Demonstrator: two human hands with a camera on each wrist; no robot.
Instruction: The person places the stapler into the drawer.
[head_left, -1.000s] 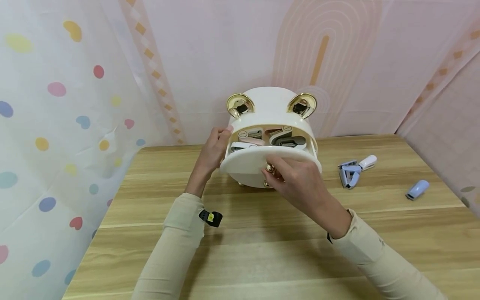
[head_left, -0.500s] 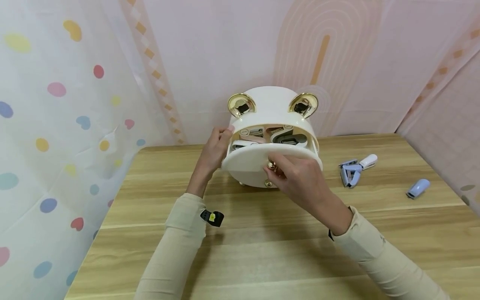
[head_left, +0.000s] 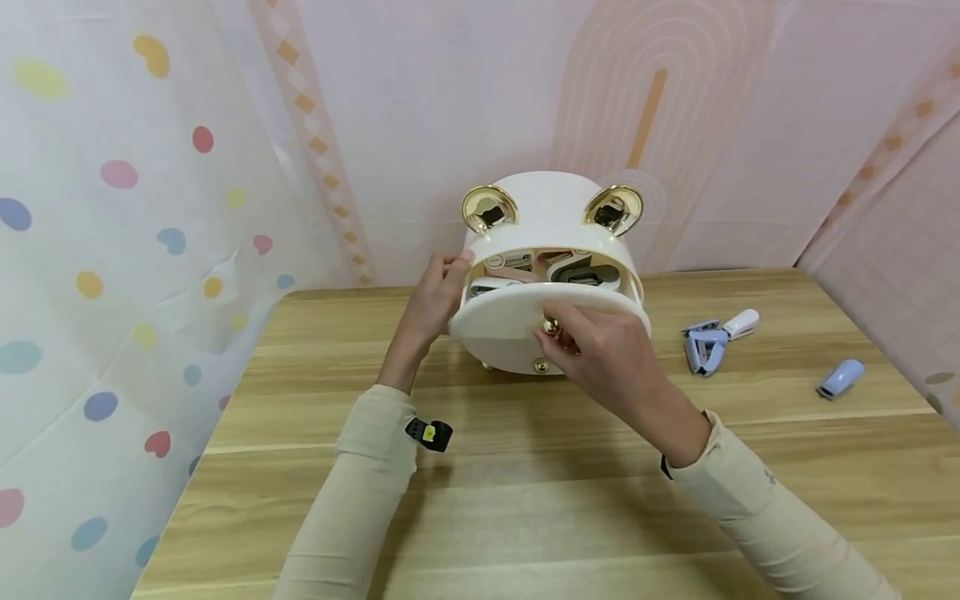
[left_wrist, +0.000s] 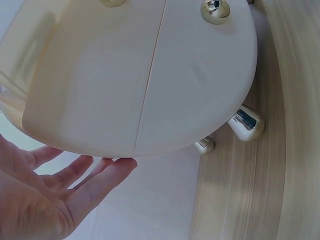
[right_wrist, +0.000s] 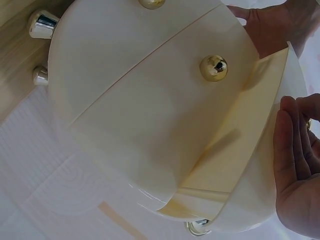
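Observation:
A round white box (head_left: 551, 212) with two gold ears stands on the wooden table (head_left: 525, 500). Its upper drawer (head_left: 498, 321) is partly out, with several staplers (head_left: 588, 272) inside. My right hand (head_left: 573, 342) rests its fingers on the drawer front beside the gold knob (head_left: 551, 327). In the right wrist view that gold knob (right_wrist: 213, 67) is free and my right hand's fingers (right_wrist: 295, 165) lie straight. My left hand (head_left: 448, 275) touches the box's left side, and its fingers (left_wrist: 100, 175) are spread straight there. A lower knob (head_left: 540, 365) shows below.
A blue and white staple remover (head_left: 708, 342) and a small blue stapler (head_left: 838, 377) lie on the table to the right. A dotted curtain (head_left: 112, 250) hangs on the left and a pink backdrop (head_left: 675, 125) stands behind. Gold feet (left_wrist: 245, 124) carry the box.
The upper drawer has slid a little way back into the box, with my right hand following it. My left hand has stayed on the box's side.

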